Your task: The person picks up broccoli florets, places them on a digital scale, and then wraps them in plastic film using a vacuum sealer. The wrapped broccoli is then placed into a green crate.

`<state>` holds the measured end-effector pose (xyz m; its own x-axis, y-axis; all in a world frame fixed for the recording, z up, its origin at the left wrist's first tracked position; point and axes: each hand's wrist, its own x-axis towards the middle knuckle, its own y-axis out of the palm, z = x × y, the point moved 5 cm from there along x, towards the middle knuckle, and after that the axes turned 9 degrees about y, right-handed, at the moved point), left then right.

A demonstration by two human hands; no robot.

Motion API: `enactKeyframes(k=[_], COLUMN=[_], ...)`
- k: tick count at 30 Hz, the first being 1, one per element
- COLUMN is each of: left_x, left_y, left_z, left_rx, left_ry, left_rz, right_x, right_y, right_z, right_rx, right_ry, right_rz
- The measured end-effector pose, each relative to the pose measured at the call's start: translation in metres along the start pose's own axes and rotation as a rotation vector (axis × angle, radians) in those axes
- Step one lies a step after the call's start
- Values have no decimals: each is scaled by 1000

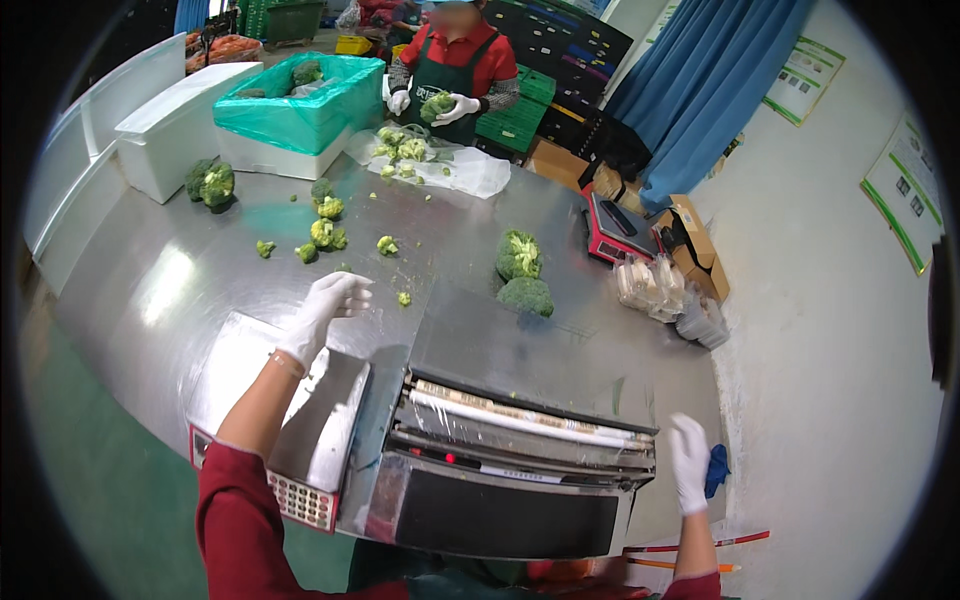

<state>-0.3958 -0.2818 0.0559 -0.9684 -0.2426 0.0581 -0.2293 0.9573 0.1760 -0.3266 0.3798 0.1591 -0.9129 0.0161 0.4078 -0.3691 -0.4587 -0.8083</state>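
Note:
My left hand [330, 307], in a white glove, is over the steel table [180, 300], just beyond a red-framed weighing scale [330, 420]. It appears to hold nothing, its fingers extended toward small broccoli florets [388, 245]. My right hand [690, 457], gloved in white too, is raised beside the right end of a film wrapping machine [510, 502]; nothing shows in it. Two broccoli heads [519, 255] lie touching behind the machine. Another pair of broccoli heads [216, 184] sits at the table's far left, and several florets [322, 232] are scattered between.
Across the table a co-worker [457, 75] in white gloves holds a broccoli head [437, 107] above cut pieces on plastic. A foam box [300, 142] with green lining stands at the back left. A second scale [619, 225] and bagged packs [649, 285] lie near the right wall.

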Motion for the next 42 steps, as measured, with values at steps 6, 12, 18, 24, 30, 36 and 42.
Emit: enactKeyframes(k=[6,12,18,24,30,36,42], left_x=[113,198,199,183,225,225,146], left_y=[71,179,312,351,293,201,80], left_z=[43,44,67,86,96,20,-98], left_rx=[31,458,1072,1181,692,301,207], left_ry=[-161,41,502,419,95,-46,185], left_rz=[401,835,1271,1219,977,618,372], right_x=[108,110,114,117,118,118,114], right_y=[149,187,186,182,181,182,187], right_z=[118,112,123,117,122,113,103], right_rx=[-190,-269,-253,-210,-161,-107,-97], right_ry=[-424,-442,-350,-341,-385,-390,-419], right_rz=[306,281,348,344,299,264,193])
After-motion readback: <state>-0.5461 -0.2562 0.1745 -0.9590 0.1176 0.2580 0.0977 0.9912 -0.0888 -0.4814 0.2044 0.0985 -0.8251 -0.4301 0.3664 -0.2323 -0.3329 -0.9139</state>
